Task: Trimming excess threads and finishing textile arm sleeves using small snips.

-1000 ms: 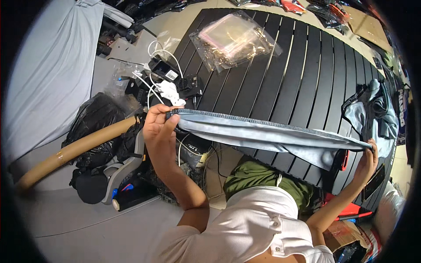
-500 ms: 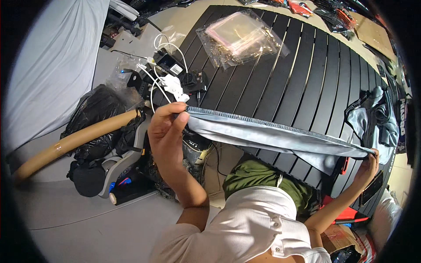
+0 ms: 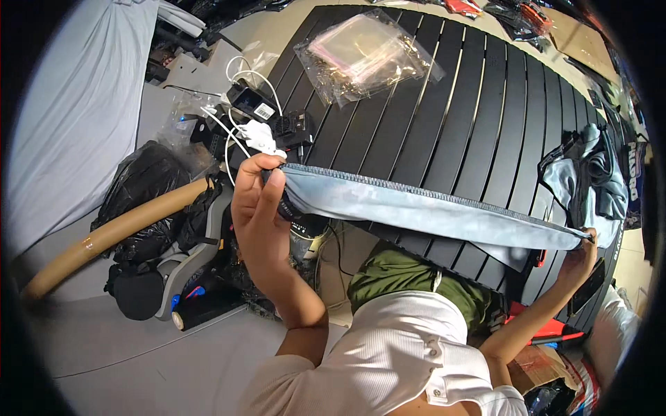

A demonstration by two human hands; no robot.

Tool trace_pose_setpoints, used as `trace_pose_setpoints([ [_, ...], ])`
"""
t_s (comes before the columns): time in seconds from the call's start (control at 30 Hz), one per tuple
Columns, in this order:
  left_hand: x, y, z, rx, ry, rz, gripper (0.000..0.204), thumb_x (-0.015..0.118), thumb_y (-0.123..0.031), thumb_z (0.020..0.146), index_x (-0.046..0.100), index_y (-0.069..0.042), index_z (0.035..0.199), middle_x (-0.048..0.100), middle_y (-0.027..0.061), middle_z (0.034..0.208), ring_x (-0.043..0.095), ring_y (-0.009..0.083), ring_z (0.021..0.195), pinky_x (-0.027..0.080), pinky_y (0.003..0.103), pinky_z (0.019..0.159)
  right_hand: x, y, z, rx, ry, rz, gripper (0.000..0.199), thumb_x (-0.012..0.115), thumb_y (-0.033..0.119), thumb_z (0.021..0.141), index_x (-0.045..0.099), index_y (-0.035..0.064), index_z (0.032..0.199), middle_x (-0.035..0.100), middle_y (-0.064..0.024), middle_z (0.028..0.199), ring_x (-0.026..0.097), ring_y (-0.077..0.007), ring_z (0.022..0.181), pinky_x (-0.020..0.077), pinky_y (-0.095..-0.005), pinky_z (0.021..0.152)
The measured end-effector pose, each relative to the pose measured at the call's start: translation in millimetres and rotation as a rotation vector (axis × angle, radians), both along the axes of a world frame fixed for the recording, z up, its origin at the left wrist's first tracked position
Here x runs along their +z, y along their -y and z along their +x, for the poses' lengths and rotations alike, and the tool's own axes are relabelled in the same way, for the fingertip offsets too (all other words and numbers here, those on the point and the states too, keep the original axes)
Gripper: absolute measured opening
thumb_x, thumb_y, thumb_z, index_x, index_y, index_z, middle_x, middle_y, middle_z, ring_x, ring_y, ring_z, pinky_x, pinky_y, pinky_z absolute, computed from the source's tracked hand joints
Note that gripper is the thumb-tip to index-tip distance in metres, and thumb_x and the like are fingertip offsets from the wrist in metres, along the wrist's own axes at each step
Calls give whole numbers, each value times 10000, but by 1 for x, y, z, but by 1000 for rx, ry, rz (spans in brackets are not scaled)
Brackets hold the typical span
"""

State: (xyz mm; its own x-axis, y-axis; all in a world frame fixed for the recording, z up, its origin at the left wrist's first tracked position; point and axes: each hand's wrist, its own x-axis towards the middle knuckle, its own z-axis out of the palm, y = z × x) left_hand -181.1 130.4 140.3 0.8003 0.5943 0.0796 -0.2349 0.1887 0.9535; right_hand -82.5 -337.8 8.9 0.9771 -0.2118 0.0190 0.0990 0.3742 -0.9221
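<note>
A strip of light blue-grey fabric with a dark overlocked seam along its upper edge is stretched between my hands, above the near side of the black slatted table. My left hand pinches one end between thumb and fingers. At the other end, my right hand is closed on the fabric's corner, lower and farther right. Dark trim hangs by the left fingers. Beyond my right hand lies a crumpled heap of similar blue-grey fabric with black edging. Part of the cloth below the strip is hidden.
A clear bag of transparent sleeves lies on the table's far part. Black chargers and white cables crowd its left edge. A brown cardboard tube leans across black plastic bags at left. A phone lies near my right wrist.
The fabric's lower fold has flattened, so the strip now shows a broader, smoother face. Both hands keep their hold. The whole view has shifted slightly, moving the table things leftward.
</note>
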Motion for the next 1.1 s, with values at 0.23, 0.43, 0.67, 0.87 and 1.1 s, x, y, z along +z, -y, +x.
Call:
trace_pose_setpoints([
  [0.23, -2, -2, -4, 11, 35, -14, 164, 523, -31, 826, 481, -4, 983, 493, 81, 1016, 506, 66, 770, 398, 175, 705, 8, 5, -8, 21, -53, 185, 232, 531, 171, 767, 492, 22, 940, 546, -94, 957, 523, -157, 884, 410, -291, 796],
  [0.43, -16, -7, 17, 3, -58, 240, 267, 543, 45, 786, 487, 54, 1048, 569, 92, 924, 515, 100, 885, 396, 198, 781, -1, 15, -2, -25, 4, 30, 179, 544, 104, 809, 526, 27, 970, 519, -47, 981, 494, -130, 902, 371, -244, 811],
  [0.67, -28, -22, 22, 247, 92, 1198, 101, 583, 58, 675, 596, -14, 745, 613, 83, 804, 557, 210, 839, 421, 304, 796, 6, 6, -1, -21, 373, -72, 57, 557, 97, 822, 517, 81, 859, 484, -114, 1064, 452, -194, 1030, 333, -332, 907],
  [0.87, -36, -31, 17, 283, 298, 1253, 64, 520, 32, 764, 491, -22, 781, 565, 115, 886, 515, 223, 845, 400, 329, 794, 3, 9, -7, -94, 467, -14, 113, 594, 110, 802, 482, 93, 793, 460, -109, 1128, 437, -240, 1099, 377, -396, 909],
  [1.1, -49, -34, 17, 379, 556, 916, 137, 530, -46, 733, 405, -50, 677, 572, 123, 823, 494, 238, 746, 372, 366, 761, 11, -6, -10, -129, 539, 77, 162, 596, 168, 781, 452, 177, 708, 443, -85, 1115, 437, -262, 1079, 416, -422, 901],
])
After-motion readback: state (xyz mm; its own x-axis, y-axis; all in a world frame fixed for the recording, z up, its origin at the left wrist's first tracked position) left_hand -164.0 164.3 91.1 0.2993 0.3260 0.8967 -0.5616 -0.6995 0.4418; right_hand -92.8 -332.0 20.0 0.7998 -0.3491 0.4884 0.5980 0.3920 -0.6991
